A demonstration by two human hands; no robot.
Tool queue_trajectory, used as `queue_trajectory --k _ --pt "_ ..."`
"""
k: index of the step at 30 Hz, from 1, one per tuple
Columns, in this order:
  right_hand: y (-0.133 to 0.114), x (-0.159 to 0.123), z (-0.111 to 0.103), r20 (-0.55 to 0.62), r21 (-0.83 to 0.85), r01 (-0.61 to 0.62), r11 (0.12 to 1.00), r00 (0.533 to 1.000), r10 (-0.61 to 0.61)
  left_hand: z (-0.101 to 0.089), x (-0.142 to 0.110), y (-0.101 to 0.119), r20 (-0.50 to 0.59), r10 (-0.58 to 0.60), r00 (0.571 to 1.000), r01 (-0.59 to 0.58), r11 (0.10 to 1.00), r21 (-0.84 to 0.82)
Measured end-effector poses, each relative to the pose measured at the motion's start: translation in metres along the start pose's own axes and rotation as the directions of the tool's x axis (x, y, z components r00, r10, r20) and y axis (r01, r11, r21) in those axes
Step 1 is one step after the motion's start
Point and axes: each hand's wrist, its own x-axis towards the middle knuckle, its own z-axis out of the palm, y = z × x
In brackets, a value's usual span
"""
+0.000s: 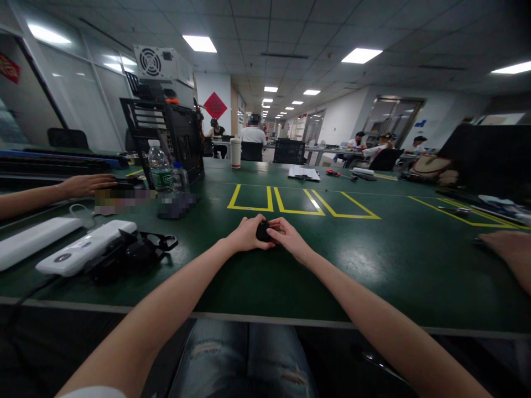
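Observation:
My left hand (245,234) and my right hand (286,236) meet over the green table (373,260), in front of the yellow-taped boxes (298,202). Both hands have their fingers curled round a small black object (263,231) held between them just above the table top. The object is mostly hidden by my fingers, so I cannot make out what it is. My forearms reach forward from the table's near edge.
White devices (83,251) and a black strap assembly (133,251) lie at the left. Two water bottles (161,171) and a black computer case (174,138) stand beyond them. Another person's hand (87,185) rests far left; another hand (510,249) at right. A clipboard (304,173) lies further back.

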Motion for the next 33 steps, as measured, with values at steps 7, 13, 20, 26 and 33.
queue_trajectory --k 7,13,20,26,33 --pt "-0.005 -0.004 -0.001 0.062 -0.138 -0.005 0.99 0.998 0.014 0.0 0.0 0.0 0.003 0.009 1.0 -0.009 1.0 -0.002" --pt "-0.002 -0.004 -0.001 0.062 -0.151 0.091 0.984 0.995 -0.083 -0.002 0.0 0.003 0.015 -0.002 1.0 0.002 1.0 -0.026" --pt "0.002 0.0 0.001 0.007 -0.158 0.069 0.985 0.998 -0.069 -0.002 0.0 0.002 0.021 -0.018 1.0 0.019 0.999 -0.042" --pt "0.004 0.001 -0.001 0.027 -0.222 0.049 0.974 0.999 -0.044 0.0 0.0 0.001 0.007 -0.008 1.0 0.008 1.0 -0.017" --pt "0.004 -0.003 0.0 0.065 -0.147 0.099 0.984 0.994 -0.09 0.001 0.001 0.001 0.002 -0.005 1.0 0.005 1.0 -0.026"
